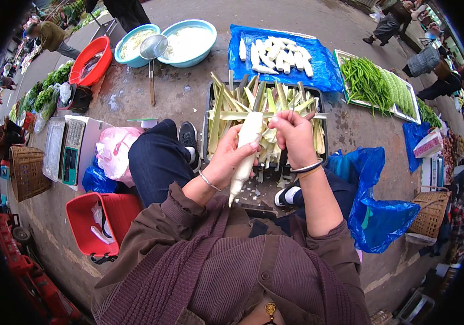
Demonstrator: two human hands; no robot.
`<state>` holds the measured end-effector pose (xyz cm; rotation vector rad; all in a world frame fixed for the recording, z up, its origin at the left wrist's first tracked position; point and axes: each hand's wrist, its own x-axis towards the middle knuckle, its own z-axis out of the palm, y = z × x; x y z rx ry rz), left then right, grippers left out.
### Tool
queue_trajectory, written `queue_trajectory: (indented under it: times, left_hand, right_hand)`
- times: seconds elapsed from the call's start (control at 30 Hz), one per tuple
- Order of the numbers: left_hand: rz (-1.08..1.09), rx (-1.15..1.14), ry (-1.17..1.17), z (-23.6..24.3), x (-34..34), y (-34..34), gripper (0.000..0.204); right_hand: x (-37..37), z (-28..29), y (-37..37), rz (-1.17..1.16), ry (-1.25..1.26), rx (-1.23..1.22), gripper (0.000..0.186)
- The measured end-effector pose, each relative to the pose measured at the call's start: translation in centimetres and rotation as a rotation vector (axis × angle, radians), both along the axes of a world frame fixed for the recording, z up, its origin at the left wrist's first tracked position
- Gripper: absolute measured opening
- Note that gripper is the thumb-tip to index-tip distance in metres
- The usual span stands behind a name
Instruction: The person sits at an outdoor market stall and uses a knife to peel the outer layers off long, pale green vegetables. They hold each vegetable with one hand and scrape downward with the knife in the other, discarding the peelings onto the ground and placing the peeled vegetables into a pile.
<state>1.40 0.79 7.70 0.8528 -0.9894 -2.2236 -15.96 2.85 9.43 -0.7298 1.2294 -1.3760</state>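
Note:
My left hand (226, 157) is closed round a peeled, white, tapering shoot (248, 151), held tilted with its narrow tip toward my body. My right hand (294, 138) is closed just right of the shoot's top, on a thin, dark, knife-like tool (283, 157) partly hidden by the fingers. Under both hands sits a black crate (207, 130) heaped with pale green and white leafy peelings (226, 103). Beyond it, several white shoots (278, 57) lie on blue plastic (324, 70). Small white scraps lie on the ground between my shoes.
Two basins (188, 43), a long-handled strainer (153, 49) and a red tub (88, 62) stand back left. A scale (69, 151), pink bag (115, 154) and red bucket (91, 222) are left. Green beans (364, 84), crumpled blue bags (378, 216) and a basket (429, 214) are right. People stand around.

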Motion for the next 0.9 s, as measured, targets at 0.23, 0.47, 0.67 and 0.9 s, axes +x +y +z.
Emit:
queue_trajectory:
  times: [0.23,0.47,0.67,0.9]
  left_hand:
    - [0.033,-0.101,-0.063,-0.1,-0.6,0.3,0.042]
    - [0.022,-0.175,-0.117,-1.4,-0.5,0.9,0.049]
    - [0.094,-0.618,-0.390,-2.5,-0.5,0.6,0.060]
    - [0.124,-0.798,-0.521,-2.0,-0.4,0.8,0.059]
  right_hand:
    - [1.0,-2.6,-0.4,-0.059,0.404,-0.049,0.019]
    - [0.7,-3.7,0.0,-0.044,0.334,-0.084,0.017]
    - [0.9,-3.6,0.1,-0.062,0.252,0.066,0.016]
    - [1.1,-3.3,0.4,-0.073,0.134,0.104,0.020]
